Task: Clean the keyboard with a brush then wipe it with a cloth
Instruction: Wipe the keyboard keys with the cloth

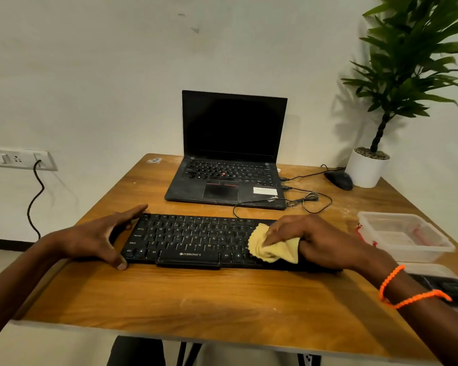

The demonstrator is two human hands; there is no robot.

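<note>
A black Zebronics keyboard lies across the middle of the wooden table. My left hand braces its left end, with straight fingers along the far corner and the thumb at the near corner. My right hand rests on the keyboard's right part and holds a bunched yellow cloth down on the keys, fingers laid over it. The right end of the keyboard is hidden under this hand. I cannot make out a brush for certain.
An open black laptop stands behind the keyboard, with cables coiled to its right. A mouse and a potted plant sit at the back right. A clear plastic container and a dark object lie at the right edge.
</note>
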